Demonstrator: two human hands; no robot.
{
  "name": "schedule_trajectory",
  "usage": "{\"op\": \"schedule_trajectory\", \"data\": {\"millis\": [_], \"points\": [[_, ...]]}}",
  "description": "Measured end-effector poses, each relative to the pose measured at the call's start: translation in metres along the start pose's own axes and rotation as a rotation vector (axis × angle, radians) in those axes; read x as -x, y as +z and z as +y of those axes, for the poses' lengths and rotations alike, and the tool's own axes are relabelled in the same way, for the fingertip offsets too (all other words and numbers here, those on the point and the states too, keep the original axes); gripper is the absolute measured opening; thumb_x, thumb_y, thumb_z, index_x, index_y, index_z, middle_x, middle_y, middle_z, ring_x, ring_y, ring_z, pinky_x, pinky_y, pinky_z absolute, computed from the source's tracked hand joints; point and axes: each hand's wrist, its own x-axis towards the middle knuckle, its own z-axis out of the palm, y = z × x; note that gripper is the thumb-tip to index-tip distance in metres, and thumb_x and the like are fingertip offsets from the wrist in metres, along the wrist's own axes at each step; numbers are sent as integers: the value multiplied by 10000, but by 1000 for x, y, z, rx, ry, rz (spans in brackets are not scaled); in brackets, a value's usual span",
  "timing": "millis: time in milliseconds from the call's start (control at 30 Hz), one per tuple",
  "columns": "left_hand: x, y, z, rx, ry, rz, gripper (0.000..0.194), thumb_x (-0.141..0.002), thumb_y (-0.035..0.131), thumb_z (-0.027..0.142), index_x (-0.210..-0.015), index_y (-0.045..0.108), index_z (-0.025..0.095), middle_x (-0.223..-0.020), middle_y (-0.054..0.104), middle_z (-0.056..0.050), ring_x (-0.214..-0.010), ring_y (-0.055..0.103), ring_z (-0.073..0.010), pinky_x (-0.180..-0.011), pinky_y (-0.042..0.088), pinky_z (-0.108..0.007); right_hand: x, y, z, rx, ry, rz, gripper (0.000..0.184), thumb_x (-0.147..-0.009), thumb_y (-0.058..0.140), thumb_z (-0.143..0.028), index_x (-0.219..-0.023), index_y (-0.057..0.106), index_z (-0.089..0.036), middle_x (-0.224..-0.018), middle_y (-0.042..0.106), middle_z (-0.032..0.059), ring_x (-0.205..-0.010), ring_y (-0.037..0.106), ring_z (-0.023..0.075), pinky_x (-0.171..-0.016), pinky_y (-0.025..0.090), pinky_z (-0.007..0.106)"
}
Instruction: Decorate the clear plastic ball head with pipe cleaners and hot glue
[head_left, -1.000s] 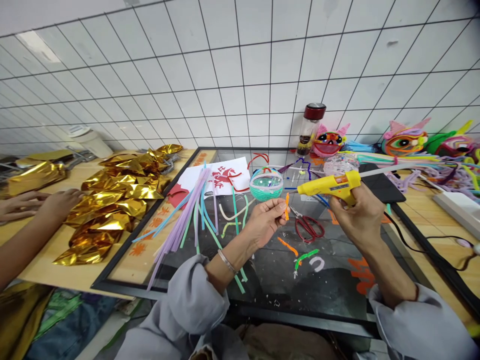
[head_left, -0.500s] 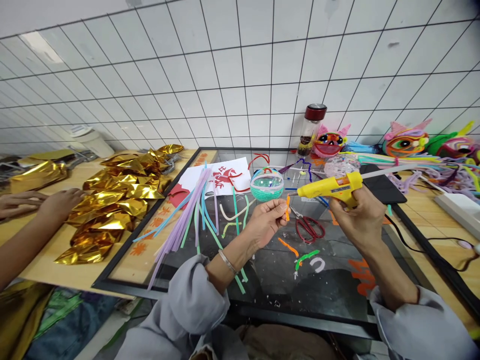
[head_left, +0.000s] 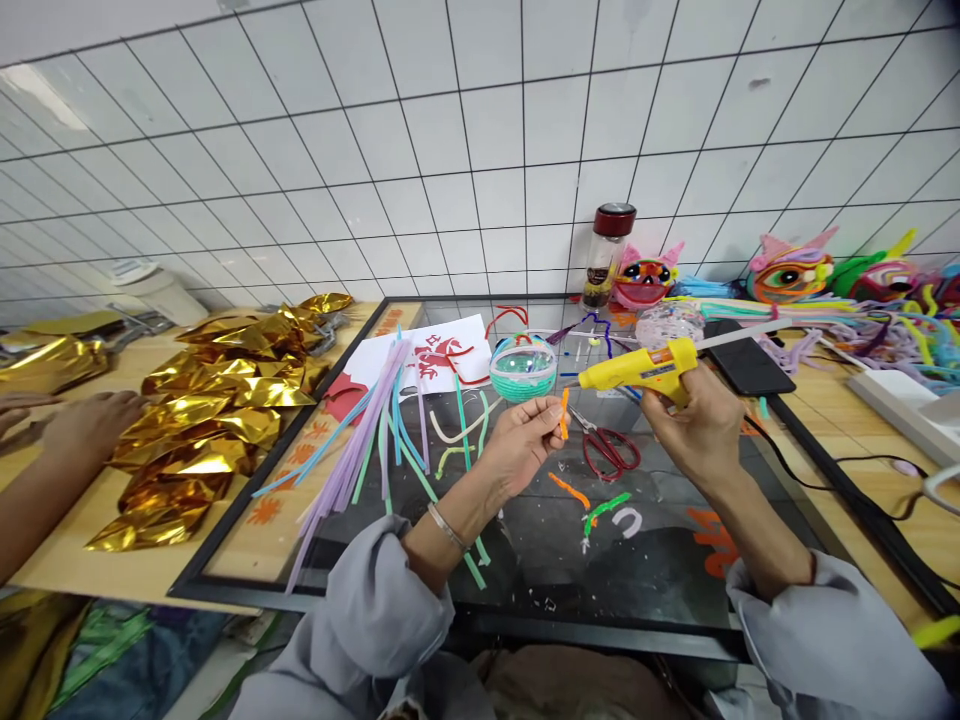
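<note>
Between the fingertips of my left hand (head_left: 529, 440) is a short orange pipe cleaner piece (head_left: 565, 414), held upright. My right hand (head_left: 697, 420) grips a yellow hot glue gun (head_left: 637, 368), its nozzle pointing left, close to the top of the orange piece. A clear glue stick (head_left: 739, 335) sticks out of the gun's back. Just behind my left hand sits a ball wrapped partly in teal pipe cleaner (head_left: 523, 372). Red-handled scissors (head_left: 611, 452) lie between my hands. Nearer me are another orange piece (head_left: 570, 488), a green piece (head_left: 609, 510) and a curved white piece (head_left: 628, 521).
Purple pipe cleaners (head_left: 360, 440) fan out at left beside white paper (head_left: 469, 335). A co-worker's hand (head_left: 94, 425) rests by gold foil (head_left: 202, 430). A lidded bottle (head_left: 607, 255), a pink animal head (head_left: 645, 278) and a black phone (head_left: 750, 360) stand or lie at back right.
The view has shifted slightly, so things appear a little further left. The glue gun's nozzle stays close to the orange piece; both hands keep their hold.
</note>
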Motion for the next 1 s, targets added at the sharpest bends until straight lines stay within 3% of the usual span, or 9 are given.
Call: {"op": "schedule_trajectory", "data": {"millis": [267,467,1000], "points": [[0,2,1,6,0,5,392,-542,902,299,-712,608,104,-660,589,7,-550,488,-33,-501,382,-154,1,-1,4,0,-37,8,149,-723,564,-180,-697,429,-238,-614,457,-24,-533,446,143,-516,300,279],[0,2,1,14,4,4,409,-517,913,317,-702,614,108,-660,591,9,-552,494,-35,-508,383,-153,0,-2,4,-18,16,10,172,-725,576,-205,-677,415,-243,-581,412,-41,-498,392,132,-505,288,284],[1,1,1,38,-7,-9,367,-565,895,279,-716,613,100,-678,596,2,-554,496,-30,-517,395,-145,-2,-5,0,-24,21,-30,212,-739,551,-220,-645,363,-252,-567,382,-39,-494,368,131,-497,279,290]]}}
